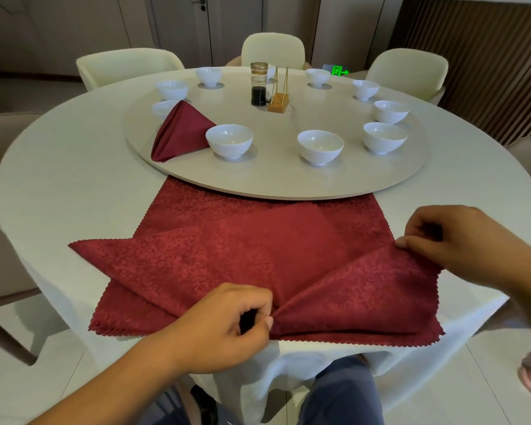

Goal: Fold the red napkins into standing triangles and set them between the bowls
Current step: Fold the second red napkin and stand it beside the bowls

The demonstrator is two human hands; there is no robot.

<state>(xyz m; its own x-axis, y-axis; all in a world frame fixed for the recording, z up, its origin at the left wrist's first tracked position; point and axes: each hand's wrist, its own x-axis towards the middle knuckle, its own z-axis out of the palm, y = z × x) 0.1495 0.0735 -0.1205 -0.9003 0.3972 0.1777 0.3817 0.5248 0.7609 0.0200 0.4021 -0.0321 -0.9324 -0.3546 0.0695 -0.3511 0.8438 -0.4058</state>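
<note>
The top napkin (227, 259) is lying on a stack (120, 314) of red napkins at the near edge of the table (74, 179), in the lower middle of the frame. It is lying folded into a wide triangle. Its long axis is running left to right across the frame, and its left tip is reaching past the stack toward the left edge.

The left hand (224, 326) is pinching the cloth at the bottom centre, thumb and forefinger curling onto the point where the folds are meeting. The right hand (454, 237) is pinching the right corner at the right of the frame and is holding that flap raised off the stack.

The next move is probably turning on that pinned centre point. The right flap is hinging about it, and the right hand is the nearer one and is on the corner. The left wing is lying flat, with its tip well apart from the left hand.

1 finished napkin (181, 130) is standing on the turntable (273, 182) in the upper left, between 2 bowls (229, 141). The other gaps between bowls are holding no napkin.
</note>
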